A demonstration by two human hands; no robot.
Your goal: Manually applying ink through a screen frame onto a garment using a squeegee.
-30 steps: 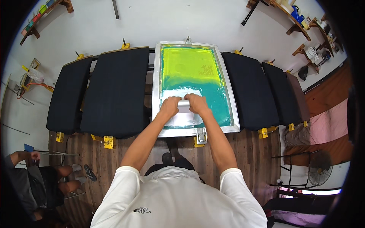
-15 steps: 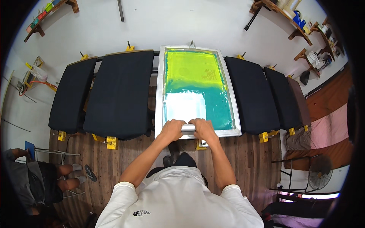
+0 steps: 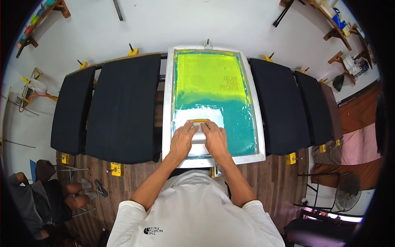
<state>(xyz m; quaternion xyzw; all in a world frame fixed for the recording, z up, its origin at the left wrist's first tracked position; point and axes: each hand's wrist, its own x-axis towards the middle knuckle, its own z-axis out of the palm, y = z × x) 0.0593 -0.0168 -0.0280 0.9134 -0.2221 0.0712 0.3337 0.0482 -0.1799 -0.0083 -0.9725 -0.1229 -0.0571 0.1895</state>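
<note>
A squeegee (image 3: pixel 199 136) with a silver handle and a yellowish blade edge lies across the near part of a screen-printing frame (image 3: pixel 258 123). My left hand (image 3: pixel 181 142) wraps its left end and my right hand (image 3: pixel 215 139) its right end, fingers forward over the handle. The blade edge shows on the far side, past my fingertips; whether it touches the mesh I cannot tell. Bright yellow-green colour (image 3: pixel 205 68) covers the far half of the mesh, with faint lettering at its right. Teal mesh (image 3: pixel 240 127) fills the near half, around a whitish patch (image 3: pixel 210 113) partly behind my hands.
Black-covered boards (image 3: pixel 123 107) stand left of the frame, and more black boards (image 3: pixel 279 107) on its right, with yellow clamps (image 3: pixel 117 168). Another person (image 3: pixel 45 197) sits at the lower left. A fan (image 3: pixel 347 196) stands at the right; shelves (image 3: pixel 329 20) hang on the wall.
Both hands and the squeegee have moved forward from the frame's near edge onto the whitish patch. The squeegee has tipped, so its yellowish blade edge now shows. The view has shifted slightly.
</note>
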